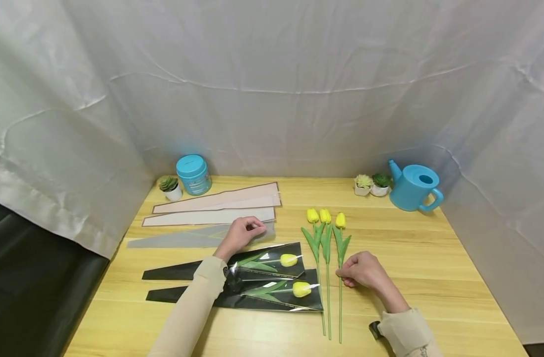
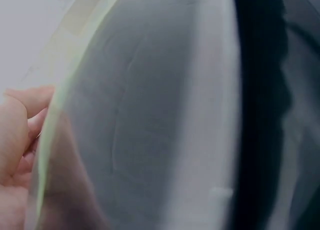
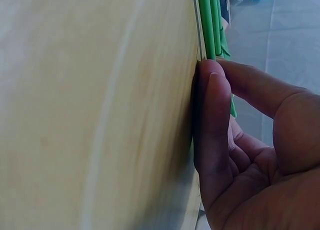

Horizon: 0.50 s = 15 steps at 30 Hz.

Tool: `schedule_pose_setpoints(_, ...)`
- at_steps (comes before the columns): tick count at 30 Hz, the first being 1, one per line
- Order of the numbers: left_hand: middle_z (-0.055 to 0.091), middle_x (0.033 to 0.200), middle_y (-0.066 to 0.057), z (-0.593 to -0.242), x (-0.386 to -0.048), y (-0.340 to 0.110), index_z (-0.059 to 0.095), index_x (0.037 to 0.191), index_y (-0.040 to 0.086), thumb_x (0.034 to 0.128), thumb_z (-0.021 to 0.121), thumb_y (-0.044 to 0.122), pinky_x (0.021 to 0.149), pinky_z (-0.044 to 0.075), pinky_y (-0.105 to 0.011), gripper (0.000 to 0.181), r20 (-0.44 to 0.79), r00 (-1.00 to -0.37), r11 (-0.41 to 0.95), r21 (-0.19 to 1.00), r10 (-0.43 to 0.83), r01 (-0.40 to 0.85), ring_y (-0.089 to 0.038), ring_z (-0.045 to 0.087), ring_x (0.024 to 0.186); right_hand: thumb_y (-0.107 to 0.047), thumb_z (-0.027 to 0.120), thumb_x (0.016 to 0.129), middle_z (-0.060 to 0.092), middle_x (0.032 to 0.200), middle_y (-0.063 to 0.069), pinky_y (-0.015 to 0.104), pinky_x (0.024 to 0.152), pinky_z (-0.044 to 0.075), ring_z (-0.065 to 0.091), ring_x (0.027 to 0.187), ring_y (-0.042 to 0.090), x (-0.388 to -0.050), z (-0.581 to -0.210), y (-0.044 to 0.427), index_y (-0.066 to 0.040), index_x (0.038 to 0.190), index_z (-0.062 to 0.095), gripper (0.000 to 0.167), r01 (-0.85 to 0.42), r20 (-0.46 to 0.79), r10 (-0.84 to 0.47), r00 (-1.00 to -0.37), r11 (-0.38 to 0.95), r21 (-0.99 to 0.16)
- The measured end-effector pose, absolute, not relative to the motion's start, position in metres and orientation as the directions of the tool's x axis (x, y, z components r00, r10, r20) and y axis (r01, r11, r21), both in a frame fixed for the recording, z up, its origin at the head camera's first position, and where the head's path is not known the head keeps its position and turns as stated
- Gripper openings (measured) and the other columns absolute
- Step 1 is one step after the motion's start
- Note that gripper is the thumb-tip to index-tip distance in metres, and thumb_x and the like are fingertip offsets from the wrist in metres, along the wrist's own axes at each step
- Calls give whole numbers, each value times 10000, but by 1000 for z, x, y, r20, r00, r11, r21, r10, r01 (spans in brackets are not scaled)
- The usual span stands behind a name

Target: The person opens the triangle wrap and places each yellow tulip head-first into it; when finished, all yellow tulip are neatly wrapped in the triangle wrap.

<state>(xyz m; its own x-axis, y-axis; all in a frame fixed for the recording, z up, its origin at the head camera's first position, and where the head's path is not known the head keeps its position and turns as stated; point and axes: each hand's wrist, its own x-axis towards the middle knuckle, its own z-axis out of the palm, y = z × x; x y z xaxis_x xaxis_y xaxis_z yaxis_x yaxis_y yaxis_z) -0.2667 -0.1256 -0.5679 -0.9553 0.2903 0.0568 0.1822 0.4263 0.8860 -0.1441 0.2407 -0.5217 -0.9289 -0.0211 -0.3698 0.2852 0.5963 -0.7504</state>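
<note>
My left hand [image 1: 244,235] pinches the open end of a grey see-through flower sleeve [image 1: 175,239]; in the left wrist view the sleeve's film [image 2: 135,110] fills much of the picture beside the fingers [image 2: 35,100]. With thumb and forefinger, my right hand [image 1: 364,271] pinches the stem of the rightmost yellow tulip [image 1: 340,220], which lies on the table. Two more yellow tulips [image 1: 325,216] lie just left of it, stems side by side. Below my left wrist are two black-backed sleeves [image 1: 164,271], each with a yellow tulip [image 1: 288,260] inside.
Pale pink and white sleeves [image 1: 222,198] lie behind the grey one. At the back left stand a potted succulent [image 1: 173,192] and a blue-lidded tub [image 1: 193,174]. Two small potted plants [image 1: 372,185] and a blue watering can [image 1: 412,188] stand at the back right of the wooden table [image 1: 432,263].
</note>
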Motion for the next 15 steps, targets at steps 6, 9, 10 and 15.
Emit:
schedule_pose_setpoints(6,719,876,3,-568,-266,-127,778,1002,184,989,730,267,679,461,-275,97,64,-953,410,893,295,187,-147,566,719,-96,820,864,699,640,57,279,559,547,663,558,151,-143,-521,240,-22,788,747,128,272,-355,-19,-935,603,-750)
schedule_pose_setpoints(9,712,888,2,-568,-265,-127,770,1004,180,994,722,262,685,465,-270,96,69,-955,396,899,288,185,-146,568,727,-87,803,869,705,641,64,279,565,546,665,564,157,-142,-520,240,-22,791,756,112,276,-348,-11,-937,587,-761)
schedule_pose_setpoints(10,710,889,-1,-568,-265,-126,769,1003,173,993,724,255,683,465,-269,94,73,-955,387,903,286,185,-144,566,725,-81,796,872,708,645,68,282,568,550,668,569,160,-142,-520,241,-18,798,760,103,281,-347,-6,-938,575,-768)
schedule_pose_setpoints(15,708,897,-8,-567,-262,-124,765,1005,138,987,732,222,689,475,-263,92,87,-955,333,925,285,183,-134,578,742,-65,776,876,719,674,87,290,599,562,680,598,187,-139,-513,245,0,846,773,71,301,-338,27,-941,526,-795)
